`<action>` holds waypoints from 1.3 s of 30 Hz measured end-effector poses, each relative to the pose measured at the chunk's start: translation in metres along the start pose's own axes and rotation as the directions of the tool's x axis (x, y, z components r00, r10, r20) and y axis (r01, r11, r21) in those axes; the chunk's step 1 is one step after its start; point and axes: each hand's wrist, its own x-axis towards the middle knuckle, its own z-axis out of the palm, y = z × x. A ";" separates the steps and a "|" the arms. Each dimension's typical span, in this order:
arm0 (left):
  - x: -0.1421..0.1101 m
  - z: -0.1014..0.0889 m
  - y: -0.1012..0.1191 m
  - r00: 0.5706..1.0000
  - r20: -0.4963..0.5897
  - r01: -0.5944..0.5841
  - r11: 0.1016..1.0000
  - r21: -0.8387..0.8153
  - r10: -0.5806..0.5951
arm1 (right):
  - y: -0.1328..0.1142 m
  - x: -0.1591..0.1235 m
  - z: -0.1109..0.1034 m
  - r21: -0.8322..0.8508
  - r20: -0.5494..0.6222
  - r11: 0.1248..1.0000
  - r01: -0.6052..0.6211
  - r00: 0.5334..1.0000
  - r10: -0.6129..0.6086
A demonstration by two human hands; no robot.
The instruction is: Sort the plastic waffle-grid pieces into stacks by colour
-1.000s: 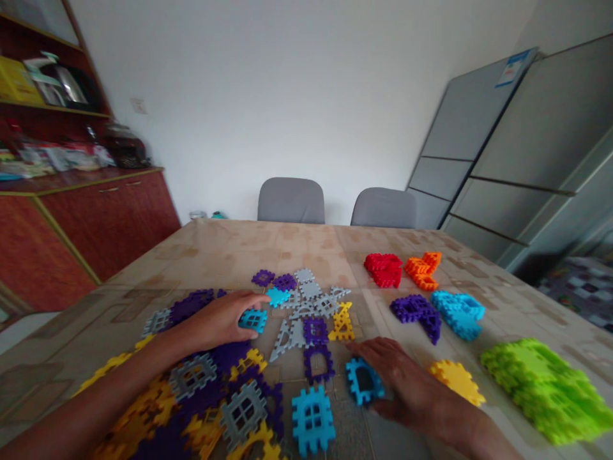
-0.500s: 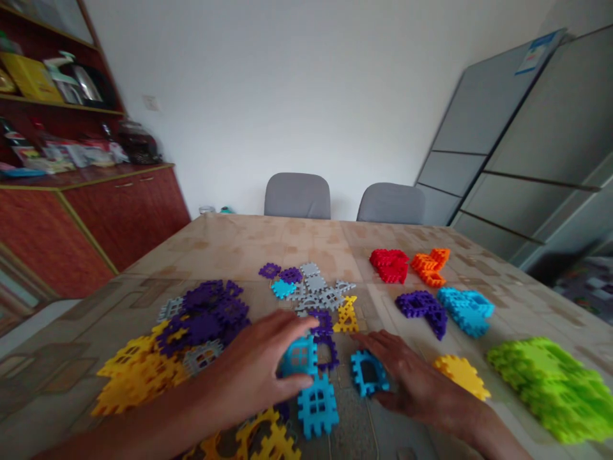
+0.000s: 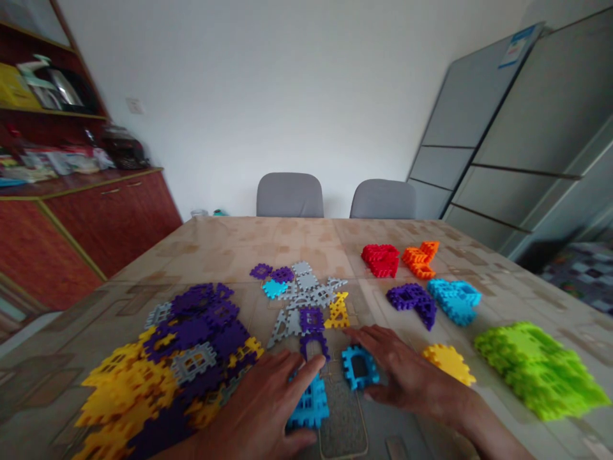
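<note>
My left hand [image 3: 271, 399] is curled over light-blue interlocking window tiles [image 3: 311, 402], thumb on the near side and fingers across the top. They appear stacked, partly covered by the hand. My right hand [image 3: 400, 370] lies on the table with fingers apart, right beside a blue square frame tile [image 3: 360, 368]; whether it touches the tile is unclear. Just beyond the hands, a purple square tile [image 3: 311, 319] and a purple arch tile [image 3: 315, 345] adjoin a flat layout of grey tiles [image 3: 306, 291]. A yellow triangular tile [image 3: 338, 311] is beside them.
Heaped purple tiles [image 3: 205, 319] and yellow tiles [image 3: 127, 383] lie to the left. On the right stand red [image 3: 380, 260], orange [image 3: 421, 260], purple [image 3: 412, 302], blue [image 3: 454, 299] and green stacks [image 3: 539, 367], plus a yellow tile [image 3: 449, 363]. Two grey chairs [image 3: 290, 195] stand behind the table.
My left hand has come down and nearer with the blue window tile, onto the other blue tile. My right hand has stayed beside the frame tile. The view has shifted slightly.
</note>
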 end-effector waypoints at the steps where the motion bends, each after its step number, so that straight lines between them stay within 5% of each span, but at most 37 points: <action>1: 0.001 0.001 0.000 1.000 -0.003 -0.004 1.000 0.006 0.004 | 0.002 0.000 0.001 -0.009 -0.009 1.000 0.005 1.000 -0.005; 9: 0.001 -0.008 0.010 0.999 0.033 0.008 0.999 0.042 -0.009 | 0.001 0.001 0.001 -0.025 -0.009 1.000 0.019 1.000 -0.020; 20: 0.004 0.015 -0.001 1.000 -0.006 -0.007 0.999 0.032 0.007 | -0.001 0.003 0.005 -0.057 -0.035 0.997 0.050 0.998 -0.052; 29: 0.007 0.004 0.003 1.000 0.017 0.024 1.000 -0.004 -0.024 | -0.009 0.005 -0.002 -0.066 0.007 0.998 0.005 1.000 -0.005; 39: 0.021 -0.023 -0.017 0.986 -0.164 -0.029 0.999 0.022 0.032 | -0.015 0.012 -0.019 -0.201 0.106 0.977 -0.066 0.990 0.089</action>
